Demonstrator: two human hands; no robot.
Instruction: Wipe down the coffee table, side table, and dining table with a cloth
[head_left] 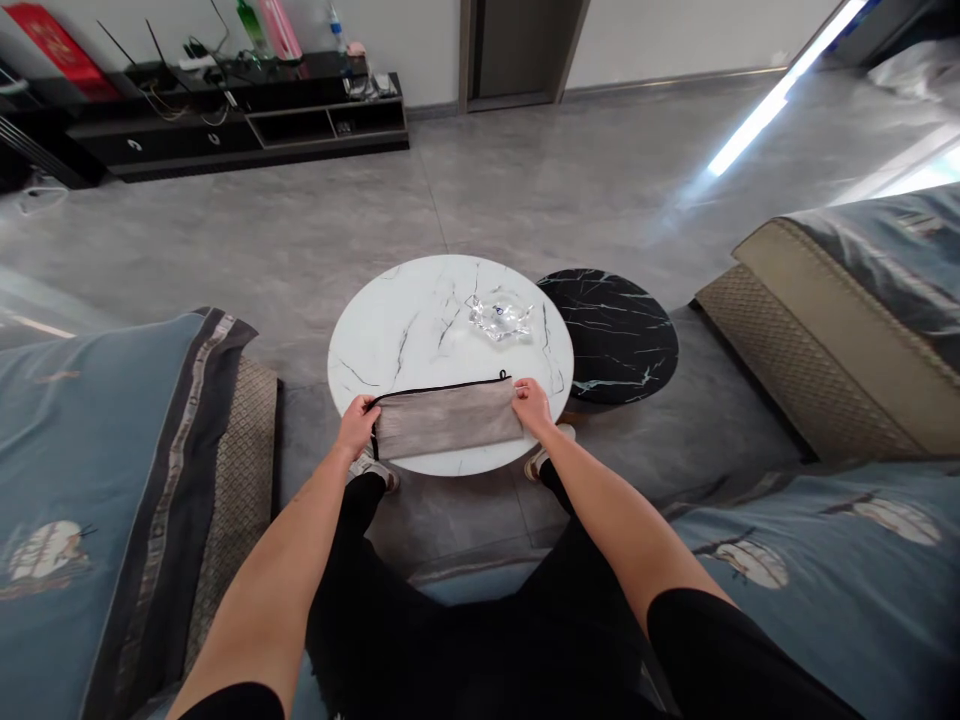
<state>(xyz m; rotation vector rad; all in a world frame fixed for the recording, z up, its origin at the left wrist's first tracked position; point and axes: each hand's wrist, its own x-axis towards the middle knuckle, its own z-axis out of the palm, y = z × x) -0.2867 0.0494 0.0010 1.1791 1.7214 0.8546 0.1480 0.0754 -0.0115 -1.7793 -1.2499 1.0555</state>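
A flat grey fabric pouch [447, 420] with a black zip along its far edge lies on the near part of a round white marble table [420, 320]. My left hand [357, 424] pinches the pouch's left end, fingers closed on it. My right hand [532, 406] grips the right end near the zip pull. A clear glass ashtray [500, 318] sits further back on the table, apart from both hands.
A smaller round black marble table [611, 335] adjoins the white one on the right. Blue-covered sofa cushions [90, 470] flank me left and right. A black low TV cabinet [247, 115] with bottles and cables stands along the far wall.
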